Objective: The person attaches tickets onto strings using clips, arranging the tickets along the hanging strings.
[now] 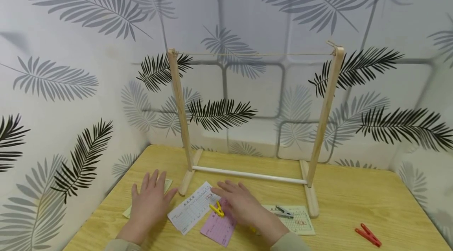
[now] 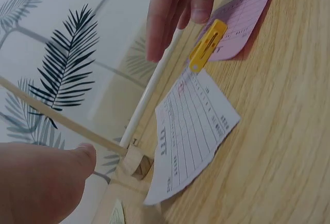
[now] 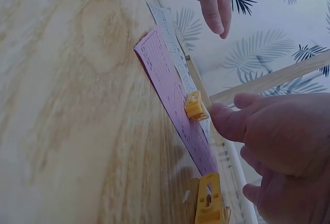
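We see a yellow plastic clothespin (image 1: 216, 209) lying on the pale wood-grain table (image 1: 354, 200), near the front edge and a little left of centre, resting across the seam where a white printed slip of paper (image 1: 192, 211) meets a pink printed slip of paper (image 1: 219, 228). In the left wrist view the clothespin (image 2: 207, 45) shows a glossy, moulded body with a long slot down its length. A second yellow clothespin (image 3: 210, 203) lies at the pink slip's near end.

Our right hand (image 1: 244, 206) hovers flat just right of the first clothespin, fingers relaxed and spread, gripping nothing. Our left hand (image 1: 150, 200) rests palm-down on the table to the left, fingers extended and loose, partly over a pale green slip (image 1: 166, 183).

Behind the papers stands a light wooden drying frame (image 1: 323, 117) with two square posts, a white round crossbar (image 1: 247, 174) low down and thin twine (image 1: 255, 54) strung across the top. A grey metal clip (image 1: 284, 211) sits on a green printed slip (image 1: 301, 219), and a red plastic clothespin (image 1: 368, 235) lies far right.
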The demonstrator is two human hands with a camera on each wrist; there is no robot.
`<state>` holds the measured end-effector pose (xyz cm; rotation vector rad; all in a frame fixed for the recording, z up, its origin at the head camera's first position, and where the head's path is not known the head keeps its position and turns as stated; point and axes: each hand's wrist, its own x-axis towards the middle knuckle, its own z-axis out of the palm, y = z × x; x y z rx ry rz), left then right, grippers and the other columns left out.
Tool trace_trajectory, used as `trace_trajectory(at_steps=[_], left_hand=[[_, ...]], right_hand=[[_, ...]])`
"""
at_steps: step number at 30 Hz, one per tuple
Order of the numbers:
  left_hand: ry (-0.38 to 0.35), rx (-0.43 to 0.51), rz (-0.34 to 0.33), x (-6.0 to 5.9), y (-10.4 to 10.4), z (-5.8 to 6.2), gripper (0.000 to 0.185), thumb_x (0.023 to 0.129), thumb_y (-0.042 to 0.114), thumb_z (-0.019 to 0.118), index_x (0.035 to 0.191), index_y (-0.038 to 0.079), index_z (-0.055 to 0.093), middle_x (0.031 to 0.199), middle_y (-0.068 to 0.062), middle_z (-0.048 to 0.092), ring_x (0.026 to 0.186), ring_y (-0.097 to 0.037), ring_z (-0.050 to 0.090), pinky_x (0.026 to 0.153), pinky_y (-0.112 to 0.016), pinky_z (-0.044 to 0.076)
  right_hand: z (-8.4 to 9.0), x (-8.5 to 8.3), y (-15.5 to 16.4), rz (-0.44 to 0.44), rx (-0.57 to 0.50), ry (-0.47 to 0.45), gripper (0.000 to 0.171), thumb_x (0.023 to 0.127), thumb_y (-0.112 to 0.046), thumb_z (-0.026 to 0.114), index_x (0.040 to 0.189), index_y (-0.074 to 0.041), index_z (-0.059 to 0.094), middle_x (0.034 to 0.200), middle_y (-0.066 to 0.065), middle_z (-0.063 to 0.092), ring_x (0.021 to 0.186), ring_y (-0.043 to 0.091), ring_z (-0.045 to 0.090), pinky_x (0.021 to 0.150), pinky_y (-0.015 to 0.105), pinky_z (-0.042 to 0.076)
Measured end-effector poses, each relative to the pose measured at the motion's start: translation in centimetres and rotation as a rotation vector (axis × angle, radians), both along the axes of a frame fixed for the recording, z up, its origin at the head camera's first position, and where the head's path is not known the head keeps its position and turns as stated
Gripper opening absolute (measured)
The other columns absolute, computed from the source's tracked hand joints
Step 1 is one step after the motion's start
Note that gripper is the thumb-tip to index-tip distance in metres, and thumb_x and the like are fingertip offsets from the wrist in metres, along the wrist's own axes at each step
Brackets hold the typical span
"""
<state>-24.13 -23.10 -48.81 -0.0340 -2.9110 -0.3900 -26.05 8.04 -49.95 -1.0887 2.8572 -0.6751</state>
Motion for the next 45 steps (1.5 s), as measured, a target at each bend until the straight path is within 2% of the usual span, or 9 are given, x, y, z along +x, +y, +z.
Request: trace_trajectory(at_steps=[7, 18, 27, 37, 45], left_hand=[[-0.047, 0.003, 0.047, -0.5, -1.5, -0.8, 0.075, 0.112, 0.049, 0.062, 0.164, -0.003, 0.044, 0.170, -0.033, 0.035, 0.159, -0.059, 0.024, 0.118, -0.087, 0.016], [-0.101, 0.032, 0.086, -0.7, -3.7, -2.0, 0.078, 0.113, 0.051, 0.059, 0.165, -0.004, 0.041, 0.169, -0.036, 0.034, 0.157, -0.062, 0.023, 0.115, -0.089, 0.015], [-0.116, 0.035, 0.106, -1.0, -4.9, -2.4, 0.076, 0.113, 0.050, 0.058, 0.163, -0.004, 0.042, 0.166, -0.038, 0.037, 0.153, -0.064, 0.027, 0.114, -0.089, 0.019], [-0.139, 0.029, 0.150, -1.0, -6.1, -2.9, 0.082, 0.107, 0.049, 0.068, 0.160, -0.008, 0.043, 0.158, -0.039, 0.045, 0.142, -0.064, 0.041, 0.108, -0.086, 0.030], [-0.163, 0.008, 0.184, -0.9, -6.6, -2.4, 0.091, 0.104, 0.058, 0.071, 0.157, -0.011, 0.045, 0.146, -0.042, 0.050, 0.132, -0.067, 0.045, 0.100, -0.083, 0.038]], right_hand=[[-0.2, 0.0, 0.0, 0.029, 0.021, -0.024, 0.055, 0.109, -0.008, 0.068, 0.162, -0.022, 0.057, 0.169, 0.008, 0.050, 0.161, 0.038, 0.036, 0.128, 0.067, 0.027], [-0.8, -0.2, 0.1, 0.034, 0.014, -0.058, 0.049, 0.111, -0.010, 0.066, 0.158, -0.024, 0.062, 0.160, 0.003, 0.060, 0.157, 0.034, 0.044, 0.126, 0.068, 0.029], [-1.1, -0.5, 0.3, 0.050, 0.020, -0.056, 0.053, 0.107, -0.008, 0.071, 0.157, -0.023, 0.063, 0.160, 0.003, 0.061, 0.156, 0.033, 0.045, 0.126, 0.067, 0.030], [-1.1, -0.7, 0.6, 0.067, 0.006, -0.025, 0.042, 0.107, -0.010, 0.073, 0.148, -0.018, 0.071, 0.154, 0.005, 0.064, 0.151, 0.034, 0.051, 0.124, 0.065, 0.034], [-1.2, -0.9, 0.7, 0.072, -0.020, -0.018, 0.039, 0.105, -0.015, 0.077, 0.144, -0.016, 0.073, 0.151, 0.004, 0.066, 0.147, 0.030, 0.055, 0.125, 0.057, 0.037]])
